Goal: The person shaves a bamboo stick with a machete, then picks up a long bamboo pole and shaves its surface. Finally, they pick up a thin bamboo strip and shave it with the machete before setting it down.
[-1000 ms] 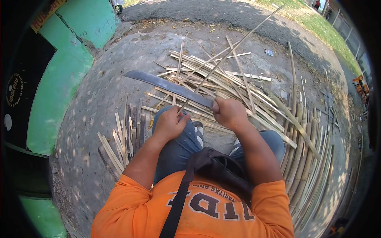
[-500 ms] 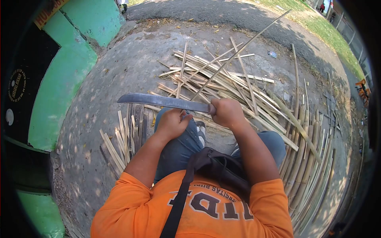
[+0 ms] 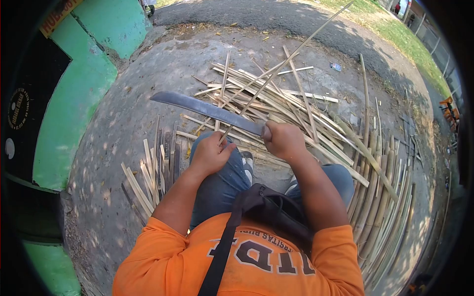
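My right hand (image 3: 285,141) is wrapped round the handle of a machete (image 3: 210,111), whose long dark blade points left, its tip slightly raised. Below the blade, my left hand (image 3: 213,154) grips the near end of a long thin bamboo strip (image 3: 320,32). The strip slants away to the upper right, over the pile and toward the road. Near my left hand the blade crosses the strip. Both hands are in front of my bent knees.
Split bamboo strips (image 3: 291,106) lie in a crossed pile ahead. Longer bamboo poles (image 3: 377,197) lie side by side at right, and shorter pieces (image 3: 140,190) at left. A green wall (image 3: 74,118) borders the left. A dark bag (image 3: 269,204) rests against my front.
The machete blade has tilted, its tip rising toward the upper left while the handle stays near the same spot. My left hand has moved slightly down and toward me.
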The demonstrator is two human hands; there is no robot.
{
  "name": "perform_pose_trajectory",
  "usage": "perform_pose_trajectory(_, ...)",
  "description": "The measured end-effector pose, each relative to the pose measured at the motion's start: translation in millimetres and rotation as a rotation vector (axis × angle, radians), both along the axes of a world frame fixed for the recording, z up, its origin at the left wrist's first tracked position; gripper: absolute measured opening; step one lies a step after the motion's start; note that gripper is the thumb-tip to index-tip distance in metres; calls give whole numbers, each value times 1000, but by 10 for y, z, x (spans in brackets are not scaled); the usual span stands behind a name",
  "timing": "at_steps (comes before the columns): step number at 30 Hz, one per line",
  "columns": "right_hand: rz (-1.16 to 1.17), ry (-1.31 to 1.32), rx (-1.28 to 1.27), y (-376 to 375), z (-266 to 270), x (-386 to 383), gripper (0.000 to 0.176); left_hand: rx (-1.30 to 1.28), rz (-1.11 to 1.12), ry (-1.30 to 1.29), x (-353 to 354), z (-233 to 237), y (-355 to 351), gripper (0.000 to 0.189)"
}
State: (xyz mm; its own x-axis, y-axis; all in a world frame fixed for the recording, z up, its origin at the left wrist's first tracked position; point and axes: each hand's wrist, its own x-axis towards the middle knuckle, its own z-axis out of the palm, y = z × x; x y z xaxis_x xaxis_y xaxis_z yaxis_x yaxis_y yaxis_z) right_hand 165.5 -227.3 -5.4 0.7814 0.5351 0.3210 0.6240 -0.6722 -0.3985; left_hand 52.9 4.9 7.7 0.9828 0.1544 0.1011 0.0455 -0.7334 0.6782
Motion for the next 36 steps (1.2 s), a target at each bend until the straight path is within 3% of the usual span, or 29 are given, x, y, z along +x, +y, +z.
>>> perform_pose_trajectory(3, 82, 8, -88, 80, 20, -51, 12, 51, -22, 17, -8, 35, -17, 35)
perform_pose_trajectory(6, -3, -23, 11, 41, 13, 42, 12, 45, -15, 5, -48, 8, 9, 35)
perform_pose_trajectory(10, -291, 31, 119, -139, 115, 330, 17, 6, -15, -102, -43, -104, 42, 35)
perform_pose_trajectory(11, -349, 208, 104, -215, 188, 357, 22, 20, -19, -99, -36, -116, 48, 35)
perform_pose_trajectory(15, -310, 202, 105, -282, 71, 309, 21, 52, -38, -66, -25, -98, 24, 35)
perform_pose_trajectory(21, 53, 44, -117, -4, 58, -64, 13, 116, -79, -104, 9, -165, -1, 36)
perform_pose_trajectory(24, 69, -32, -116, -19, 82, 5, 13, 99, -78, -78, -14, -114, 34, 36)
perform_pose_trajectory(28, -142, -30, 82, -79, 7, 228, 15, -30, -38, -17, -42, -76, 88, 35)
perform_pose_trajectory(32, -344, 134, 151, -308, -9, 415, 17, -33, 4, -26, -39, -49, 71, 34)
perform_pose_trajectory(36, -251, 111, 123, -268, 13, 241, 18, -19, -1, -12, -16, 3, 6, 36)
